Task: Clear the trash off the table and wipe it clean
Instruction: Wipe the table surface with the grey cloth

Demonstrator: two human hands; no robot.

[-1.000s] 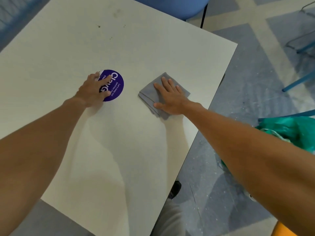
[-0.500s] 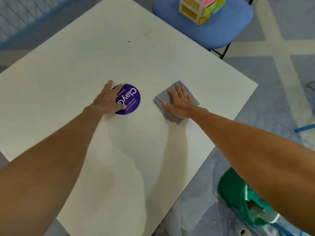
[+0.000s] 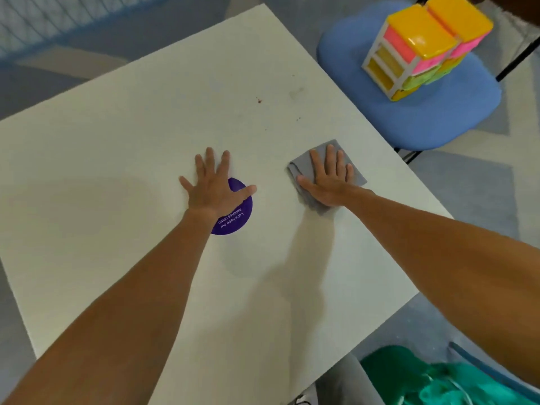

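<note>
A white table fills most of the view. My right hand presses flat, fingers straight, on a folded grey cloth near the table's right edge. My left hand lies flat with spread fingers over a round purple sticker with white lettering, covering its upper part. Small dark red specks and a faint smudge mark the table beyond both hands.
A blue chair stands past the table's far right corner, with a stack of yellow, pink and green plastic drawers on its seat. A green bag sits on the floor at the bottom right, beside a grey trouser leg.
My left hand has slid from the sticker's left edge to lie flat over its upper part with fingers spread. My view has tilted up, bringing the chair and drawers fully into sight.
</note>
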